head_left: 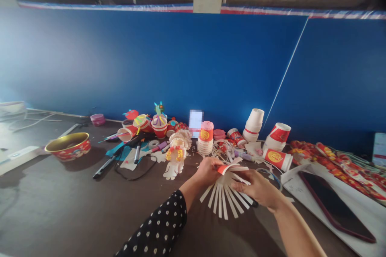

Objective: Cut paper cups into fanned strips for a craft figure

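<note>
A paper cup (222, 198) cut into long white strips is between my hands, its strips fanned out above the dark table. My left hand (208, 172) is closed around the cup's red-printed part at the far side. My right hand (261, 188) is bent around the strips on the right, with fingers closed against them. Part of the cup is hidden behind both hands. A small dark object (255, 204) shows below my right hand; its kind cannot be made out.
Behind my hands stand stacked paper cups (205, 146) and a white paper figure (175, 154). A red bowl with a gold inside (70, 151) is at left, near markers (137, 154). At right a dark phone (336, 204) lies on a white box (366, 211).
</note>
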### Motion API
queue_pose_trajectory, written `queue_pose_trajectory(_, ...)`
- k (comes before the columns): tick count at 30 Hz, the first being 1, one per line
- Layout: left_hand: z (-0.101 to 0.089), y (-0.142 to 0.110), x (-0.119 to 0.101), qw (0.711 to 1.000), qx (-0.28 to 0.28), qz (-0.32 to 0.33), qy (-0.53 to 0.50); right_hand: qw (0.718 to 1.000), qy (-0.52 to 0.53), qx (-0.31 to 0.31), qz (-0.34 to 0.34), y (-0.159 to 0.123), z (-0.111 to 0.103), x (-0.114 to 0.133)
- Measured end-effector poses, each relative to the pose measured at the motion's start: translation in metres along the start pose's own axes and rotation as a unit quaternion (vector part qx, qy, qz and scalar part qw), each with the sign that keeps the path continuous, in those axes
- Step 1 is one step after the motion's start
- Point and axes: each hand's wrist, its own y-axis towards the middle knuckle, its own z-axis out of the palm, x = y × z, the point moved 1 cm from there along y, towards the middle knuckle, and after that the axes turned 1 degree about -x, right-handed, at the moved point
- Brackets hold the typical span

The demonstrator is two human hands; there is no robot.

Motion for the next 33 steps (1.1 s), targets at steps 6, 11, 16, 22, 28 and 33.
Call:
queue_pose_trajectory(6,0.002,0.000,0.008,1.000,-0.024,0.005,0.006,0.999,0.011,0.033,0.004,-0.006,-0.007,-0.002)
queue_pose_trajectory(11,0.004,0.000,0.015,1.000,-0.029,-0.001,0.007,0.998,-0.035,-0.047,-0.006,0.004,0.002,-0.014)
queue_pose_trajectory(16,0.002,0.001,0.013,0.997,-0.052,-0.045,-0.024,0.999,0.031,0.009,-0.024,-0.001,-0.002,-0.010)
queue_pose_trajectory(22,0.002,0.001,0.008,0.995,-0.049,-0.052,-0.072,0.997,0.040,-0.061,0.036,0.005,0.002,-0.015)
queue_pose_trajectory(28,0.003,0.000,0.011,0.995,-0.046,-0.044,-0.077,0.997,0.030,-0.055,0.036,0.004,0.004,-0.008)
queue_pose_trajectory(33,0.004,0.000,0.013,0.998,-0.028,-0.018,-0.045,0.999,0.010,-0.035,0.022,0.005,0.002,-0.009)
